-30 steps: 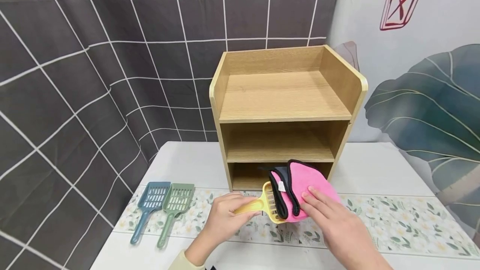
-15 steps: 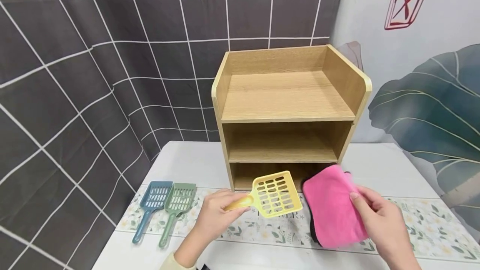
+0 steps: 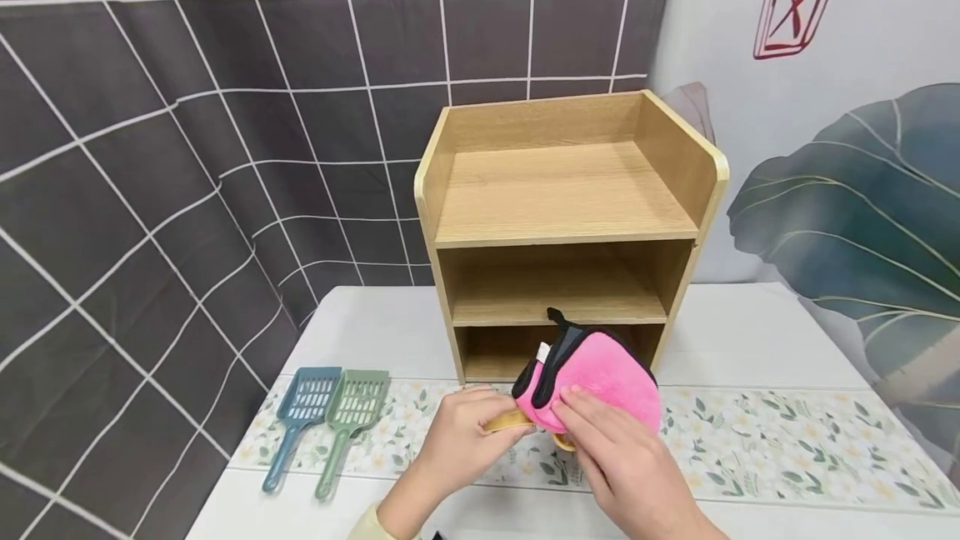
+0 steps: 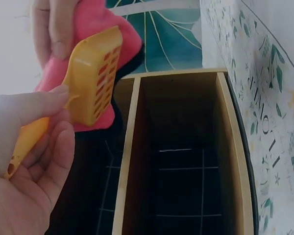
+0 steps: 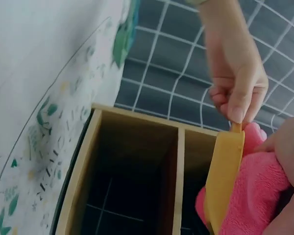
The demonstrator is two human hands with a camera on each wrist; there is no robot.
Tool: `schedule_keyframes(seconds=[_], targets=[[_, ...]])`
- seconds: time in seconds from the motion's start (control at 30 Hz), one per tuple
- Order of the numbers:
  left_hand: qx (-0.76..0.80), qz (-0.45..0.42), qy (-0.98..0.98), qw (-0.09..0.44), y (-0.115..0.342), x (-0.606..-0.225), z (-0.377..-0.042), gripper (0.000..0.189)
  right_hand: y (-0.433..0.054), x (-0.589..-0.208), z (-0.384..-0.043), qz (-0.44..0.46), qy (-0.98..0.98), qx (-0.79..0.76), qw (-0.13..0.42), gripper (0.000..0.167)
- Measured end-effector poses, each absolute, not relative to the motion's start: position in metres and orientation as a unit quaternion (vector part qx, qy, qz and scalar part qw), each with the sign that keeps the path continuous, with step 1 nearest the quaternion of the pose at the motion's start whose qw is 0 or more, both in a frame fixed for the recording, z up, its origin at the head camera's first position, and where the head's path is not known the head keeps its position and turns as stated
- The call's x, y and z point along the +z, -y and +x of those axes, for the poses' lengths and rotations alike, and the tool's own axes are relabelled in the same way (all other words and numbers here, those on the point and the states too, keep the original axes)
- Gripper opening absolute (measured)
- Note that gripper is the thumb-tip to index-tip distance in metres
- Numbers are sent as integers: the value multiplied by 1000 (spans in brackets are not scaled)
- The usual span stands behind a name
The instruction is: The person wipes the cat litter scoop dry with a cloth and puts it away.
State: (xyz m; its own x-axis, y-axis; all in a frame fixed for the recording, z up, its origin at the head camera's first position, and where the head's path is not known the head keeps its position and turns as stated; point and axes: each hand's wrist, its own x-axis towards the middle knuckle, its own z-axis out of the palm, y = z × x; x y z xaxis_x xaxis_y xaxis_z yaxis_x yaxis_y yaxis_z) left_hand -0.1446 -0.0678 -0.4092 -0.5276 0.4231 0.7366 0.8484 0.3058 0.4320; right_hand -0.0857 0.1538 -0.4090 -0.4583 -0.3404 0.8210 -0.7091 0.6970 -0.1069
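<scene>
My left hand (image 3: 462, 433) grips the handle of a yellow litter scoop (image 4: 83, 81). A pink cloth (image 3: 611, 375) with black edging lies over the scoop's slotted head, so the head view shows little more than the handle and a bit of rim. My right hand (image 3: 633, 465) holds the cloth against the scoop from the right, its fingers on the pink side; the thumb is hidden. Pink shows through the slots in the left wrist view. The right wrist view has the scoop's side wall beside the bunched cloth.
A blue litter scoop (image 3: 305, 407) and a green litter scoop (image 3: 354, 415) lie side by side at the left of the white table (image 3: 360, 327). A wooden shelf unit (image 3: 570, 232) stands behind the hands. A floral runner (image 3: 795, 440) crosses the table.
Half a second ago, the cloth was apart from the scoop on the right, leaving the slotted head bare. My right hand has brought it left onto the scoop again. The left hand keeps its grip.
</scene>
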Motion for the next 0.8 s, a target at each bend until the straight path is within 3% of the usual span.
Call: schedule_keyframes(seconds=[0.17, 0.33, 0.5, 0.6, 0.8], targets=[[-408, -428, 755, 283, 68, -410, -146, 20, -155, -410, -85, 320, 858, 170, 365, 50], [-421, -433, 736, 306, 71, -415, -146, 28, -158, -408, -87, 322, 867, 141, 353, 56], [-425, -437, 730, 310, 74, -415, -146, 29, -166, -406, -87, 322, 881, 95, 335, 34], [-431, -438, 727, 307, 75, -415, -146, 30, -173, -406, -86, 319, 884, 79, 332, 49], [-440, -434, 724, 306, 75, -415, -146, 32, -188, -402, -83, 295, 894, 79, 328, 60]])
